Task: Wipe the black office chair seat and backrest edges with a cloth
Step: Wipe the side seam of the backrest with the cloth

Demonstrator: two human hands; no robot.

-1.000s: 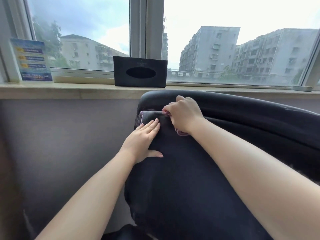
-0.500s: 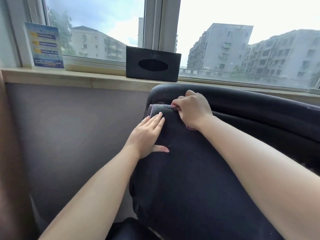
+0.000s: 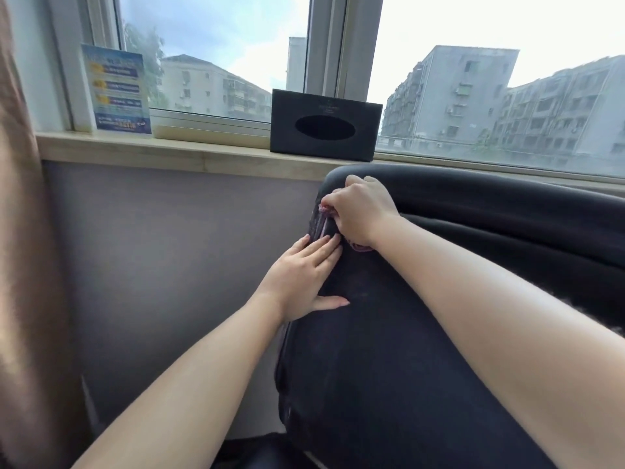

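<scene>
Two bare hands work at the upper left corner of the black padded office chair (image 3: pixel 389 350). At 12 o'clock from the left hand (image 3: pixel 302 275), the right hand (image 3: pixel 360 211) has its fingers curled, gripping a dark pink-edged cloth (image 3: pixel 324 221) against the chair's edge. Left fingers (image 3: pixel 321 247) lie straight and close together, pressing flat on the upholstery. At 11 o'clock, a black rectangular tissue box (image 3: pixel 325 125) stands on the pale windowsill (image 3: pixel 169 152).

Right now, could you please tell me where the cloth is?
In the head view, the cloth is bunched under the right hand at the chair's upper left edge, just above the left hand's fingertips, below the black tissue box.
</scene>
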